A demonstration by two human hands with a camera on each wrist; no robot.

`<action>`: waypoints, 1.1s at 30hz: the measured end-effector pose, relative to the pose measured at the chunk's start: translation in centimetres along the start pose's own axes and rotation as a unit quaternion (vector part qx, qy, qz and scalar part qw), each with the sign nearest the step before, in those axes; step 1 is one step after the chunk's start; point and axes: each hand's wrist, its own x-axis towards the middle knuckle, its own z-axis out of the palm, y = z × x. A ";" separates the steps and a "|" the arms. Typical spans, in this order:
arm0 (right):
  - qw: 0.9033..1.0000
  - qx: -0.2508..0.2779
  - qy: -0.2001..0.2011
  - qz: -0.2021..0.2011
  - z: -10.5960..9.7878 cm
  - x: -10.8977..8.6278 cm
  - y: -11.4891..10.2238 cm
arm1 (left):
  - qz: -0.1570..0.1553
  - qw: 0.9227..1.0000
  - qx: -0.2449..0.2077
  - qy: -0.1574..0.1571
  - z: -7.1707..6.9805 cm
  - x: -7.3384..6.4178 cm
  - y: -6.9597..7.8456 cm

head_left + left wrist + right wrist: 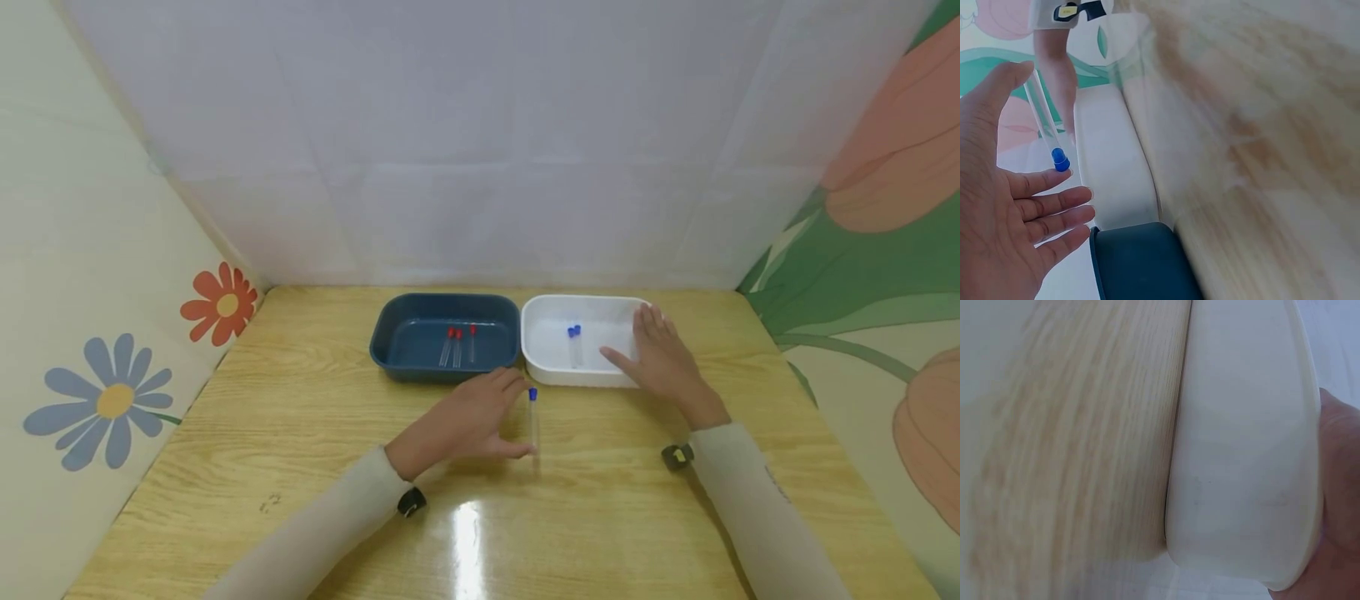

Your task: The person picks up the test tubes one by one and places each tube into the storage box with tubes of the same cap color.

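My left hand (pixel 480 417) pinches a clear test tube with a blue cap (pixel 534 417) end to end, thumb at the plain end and index finger at the cap. In the left wrist view the same tube (pixel 1043 112) spans the gap between thumb and index, the other fingers held apart. My right hand (pixel 666 362) rests at the right end of the white tray (pixel 543 367), its fingers straight over the rim and its thumb over the inside. Two blue-capped tubes (pixel 576 346) lie in that tray.
A dark blue tray (pixel 382 346) touches the white one on its left and holds three red-capped tubes (pixel 457 348). Both stand on a wooden table (pixel 300 417), before a white cloth backdrop (pixel 465 167). Flower-patterned panels (pixel 112 400) flank the table.
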 end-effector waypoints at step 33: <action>1.000 -0.003 0.004 0.000 0.2 0.1 0.2 | -0.007 1.000 -0.020 0.012 -1.9 3.3 -2.0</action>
